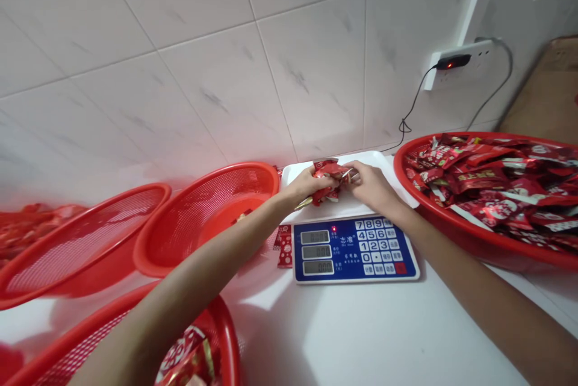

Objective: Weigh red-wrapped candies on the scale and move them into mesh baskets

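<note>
Red foil snack packets (327,178) are held in a pinched bunch between the left hand (309,184) and the right hand (370,186), over the white weighing tray (311,160) of a blue-panelled digital scale (354,250).

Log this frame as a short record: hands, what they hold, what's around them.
left hand: grips red foil packets
right hand: pinches the same packets
beneath hands: white platform of a digital weighing scale
right of scale: red basket heaped with similar packets
left of scale: red mesh colander
wall: tiled, with a corded socket
</note>
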A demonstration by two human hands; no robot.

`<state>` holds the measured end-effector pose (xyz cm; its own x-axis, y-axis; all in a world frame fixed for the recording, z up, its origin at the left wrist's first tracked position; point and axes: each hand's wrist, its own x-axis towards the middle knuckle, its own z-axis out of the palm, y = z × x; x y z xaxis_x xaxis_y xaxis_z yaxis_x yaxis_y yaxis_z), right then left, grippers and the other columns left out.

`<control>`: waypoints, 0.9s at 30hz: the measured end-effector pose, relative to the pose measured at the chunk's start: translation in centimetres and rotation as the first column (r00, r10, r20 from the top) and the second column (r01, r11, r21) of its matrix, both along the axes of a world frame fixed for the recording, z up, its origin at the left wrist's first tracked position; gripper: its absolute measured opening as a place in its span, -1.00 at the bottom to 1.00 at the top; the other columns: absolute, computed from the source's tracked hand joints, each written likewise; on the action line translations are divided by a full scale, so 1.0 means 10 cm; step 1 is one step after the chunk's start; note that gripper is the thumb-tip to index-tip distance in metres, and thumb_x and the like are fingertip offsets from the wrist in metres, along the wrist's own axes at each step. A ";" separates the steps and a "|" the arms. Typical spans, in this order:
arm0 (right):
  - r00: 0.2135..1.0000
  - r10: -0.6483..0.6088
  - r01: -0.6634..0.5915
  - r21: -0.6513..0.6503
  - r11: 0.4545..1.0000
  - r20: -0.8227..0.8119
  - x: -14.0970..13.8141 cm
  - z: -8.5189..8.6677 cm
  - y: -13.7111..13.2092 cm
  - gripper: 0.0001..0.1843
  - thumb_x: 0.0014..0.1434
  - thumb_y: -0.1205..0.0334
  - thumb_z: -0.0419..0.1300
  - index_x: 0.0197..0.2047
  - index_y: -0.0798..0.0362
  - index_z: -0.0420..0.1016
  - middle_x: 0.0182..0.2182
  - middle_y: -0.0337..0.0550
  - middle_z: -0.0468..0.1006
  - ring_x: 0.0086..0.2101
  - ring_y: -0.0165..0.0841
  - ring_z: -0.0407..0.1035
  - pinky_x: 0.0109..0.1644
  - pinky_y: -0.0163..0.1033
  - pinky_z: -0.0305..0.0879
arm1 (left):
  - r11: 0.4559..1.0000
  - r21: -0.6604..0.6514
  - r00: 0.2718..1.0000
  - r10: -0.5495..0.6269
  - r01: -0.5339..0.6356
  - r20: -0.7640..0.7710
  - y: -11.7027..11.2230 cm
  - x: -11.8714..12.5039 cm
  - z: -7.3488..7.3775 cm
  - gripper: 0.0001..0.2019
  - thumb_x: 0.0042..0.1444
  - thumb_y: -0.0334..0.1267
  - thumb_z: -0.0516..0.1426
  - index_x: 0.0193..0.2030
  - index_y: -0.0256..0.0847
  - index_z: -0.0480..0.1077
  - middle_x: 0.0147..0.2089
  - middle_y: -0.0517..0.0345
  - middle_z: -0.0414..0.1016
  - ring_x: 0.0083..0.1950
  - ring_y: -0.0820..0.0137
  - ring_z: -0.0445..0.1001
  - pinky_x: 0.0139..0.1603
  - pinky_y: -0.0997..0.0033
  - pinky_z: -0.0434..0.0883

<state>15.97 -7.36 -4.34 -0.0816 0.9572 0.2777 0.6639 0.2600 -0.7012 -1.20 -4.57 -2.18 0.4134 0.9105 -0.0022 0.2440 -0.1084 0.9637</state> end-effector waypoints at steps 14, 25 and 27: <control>0.986 -0.022 0.034 0.066 0.997 -0.163 0.14 0.06 0.03 -0.44 0.05 0.44 0.25 0.17 0.22 0.51 -0.07 0.13 0.63 -0.14 -0.15 0.58 -0.01 -0.04 0.54 | 0.977 0.070 0.975 -0.190 0.199 -0.118 -0.08 0.02 0.32 -0.63 -0.16 -0.40 0.32 -0.13 -0.25 0.45 -0.38 0.21 0.49 -0.42 0.46 0.47 -0.44 0.49 0.36; 0.867 0.046 0.057 0.192 0.980 -0.495 0.01 0.01 0.02 -0.61 0.11 0.43 0.11 0.02 0.09 0.50 0.00 -0.04 0.63 -0.04 -0.29 0.55 0.07 -0.14 0.52 | 0.988 -0.053 0.987 -0.142 0.146 0.077 -0.14 0.16 0.16 -0.76 -0.04 -0.24 0.33 -0.23 -0.22 0.47 -0.36 0.07 0.53 -0.45 0.44 0.43 -0.54 0.48 0.31; 0.852 0.034 0.079 0.193 0.978 -0.522 -0.01 0.01 0.03 -0.58 0.14 0.42 0.10 0.07 0.06 0.45 0.01 -0.05 0.61 0.01 -0.30 0.52 0.12 -0.14 0.50 | 0.995 -0.043 0.992 -0.087 0.091 0.087 -0.14 0.16 0.12 -0.73 -0.05 -0.22 0.34 -0.19 -0.21 0.47 -0.37 0.10 0.52 -0.47 0.45 0.40 -0.54 0.48 0.30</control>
<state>15.87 -7.09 -4.27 0.1498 0.8765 0.4576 0.2236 0.4208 -0.8792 0.43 -5.99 -1.02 0.4931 0.8700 -0.0056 0.1522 -0.0799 0.9851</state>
